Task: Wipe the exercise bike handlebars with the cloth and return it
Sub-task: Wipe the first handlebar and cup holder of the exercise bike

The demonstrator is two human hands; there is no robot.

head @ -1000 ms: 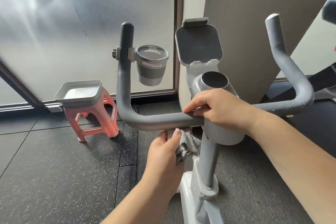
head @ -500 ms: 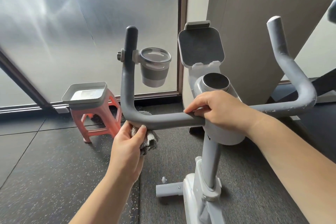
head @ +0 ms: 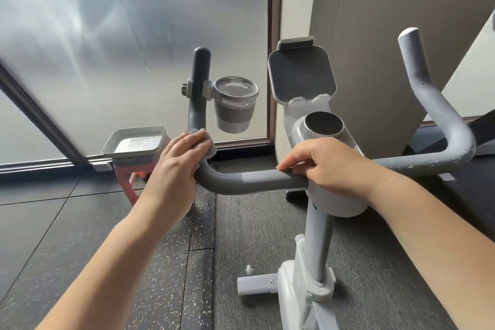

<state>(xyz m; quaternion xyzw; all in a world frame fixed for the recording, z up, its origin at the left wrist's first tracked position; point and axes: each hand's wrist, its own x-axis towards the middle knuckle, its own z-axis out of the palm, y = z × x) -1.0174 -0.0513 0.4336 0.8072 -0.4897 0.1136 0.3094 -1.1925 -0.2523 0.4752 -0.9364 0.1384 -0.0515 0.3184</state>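
Note:
The exercise bike's grey handlebar (head: 257, 181) runs across the middle and bends up at both ends. My left hand (head: 176, 169) wraps a grey cloth (head: 207, 146) around the left bend of the bar, where the bar turns upward. Only a bit of cloth shows past my fingers. My right hand (head: 324, 166) grips the bar at its centre, next to the white stem housing (head: 334, 201). The right grip (head: 428, 104) looks dusty and speckled.
A grey cup holder (head: 235, 104) is clamped on the left upright grip. A phone holder (head: 301, 75) and a round knob (head: 324, 123) sit above the stem. A grey tray (head: 134, 143) rests on a pink stool (head: 131, 185) by the frosted glass wall. Dark rubber floor lies below.
My left hand slid the cloth leftward along the bar from near the centre, then up onto the left bend. My right hand stayed on the centre of the bar.

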